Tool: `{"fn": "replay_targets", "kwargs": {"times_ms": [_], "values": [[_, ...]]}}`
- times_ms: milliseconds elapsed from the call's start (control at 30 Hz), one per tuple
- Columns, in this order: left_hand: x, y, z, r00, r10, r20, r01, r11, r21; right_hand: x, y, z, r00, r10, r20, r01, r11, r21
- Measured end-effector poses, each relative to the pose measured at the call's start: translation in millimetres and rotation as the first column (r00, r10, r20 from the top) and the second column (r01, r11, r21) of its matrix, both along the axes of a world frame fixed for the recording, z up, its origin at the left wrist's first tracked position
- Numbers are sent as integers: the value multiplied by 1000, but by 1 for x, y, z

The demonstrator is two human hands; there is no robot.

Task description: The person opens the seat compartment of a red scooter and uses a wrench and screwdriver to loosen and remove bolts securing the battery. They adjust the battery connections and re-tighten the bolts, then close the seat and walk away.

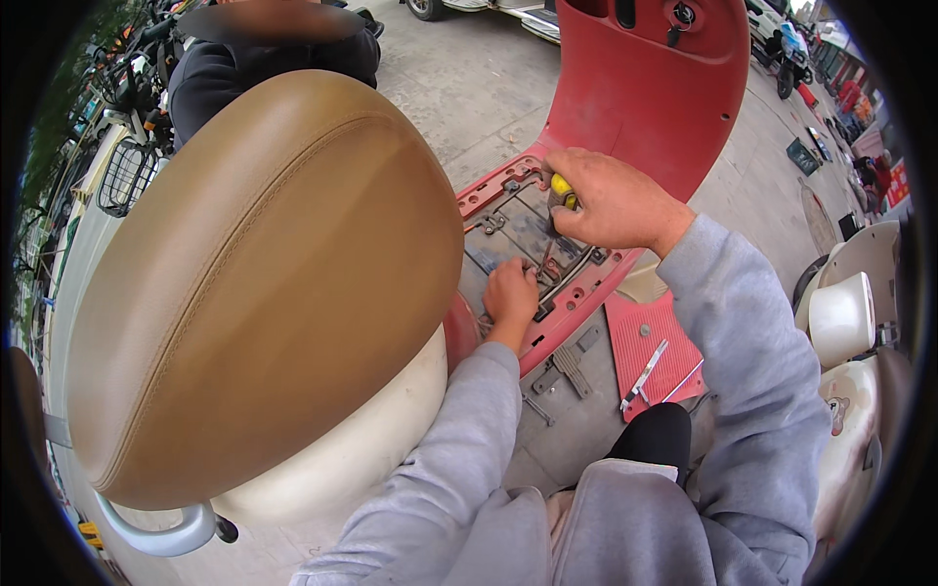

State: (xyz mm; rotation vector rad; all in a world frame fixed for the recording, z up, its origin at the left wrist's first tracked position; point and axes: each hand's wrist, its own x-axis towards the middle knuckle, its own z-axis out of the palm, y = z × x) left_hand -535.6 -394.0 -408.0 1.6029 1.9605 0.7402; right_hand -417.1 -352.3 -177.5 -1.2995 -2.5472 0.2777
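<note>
My right hand (625, 200) is closed around the yellow and black handle of a screwdriver (561, 186), held over the far side of an open compartment in a red scooter's floor. Its tip is hidden below my fingers. Inside the compartment lie dusty grey batteries (518, 230) with wires and metal terminals. Low in the compartment, my left hand (512, 293) has its fingertips pressed together beside some reddish-brown leads (551, 266). Whatever it pinches is too small to make out.
The scooter's brown seat (283, 293) bulks large at left. Its red front shield (645, 88) rises beyond the compartment. A ribbed red panel (650, 327) with a utility knife (645, 371) lies on the ground, near metal brackets (567, 369). A person (264, 59) sits behind the seat.
</note>
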Motion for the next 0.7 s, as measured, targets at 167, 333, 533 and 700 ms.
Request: {"fn": "replay_targets", "kwargs": {"times_ms": [167, 333, 533, 700], "values": [[-2, -4, 1, 1000, 9, 7, -9, 1000, -13, 0, -4, 1, 992, -86, 92, 92, 994, -62], [-1, -1, 2, 1000, -9, -11, 9, 1000, -2, 1, -6, 6, 1000, 7, 0, -7, 998, -56], [-2, 1, -2, 1000, 0, -17, 0, 1000, -2, 0, -2, 5, 989, -62, 135, 69, 996, -50], [-2, 1, -3, 1000, 0, 12, 0, 1000, -18, 3, -2, 0, 999, 41, 35, -44, 994, 95]]}}
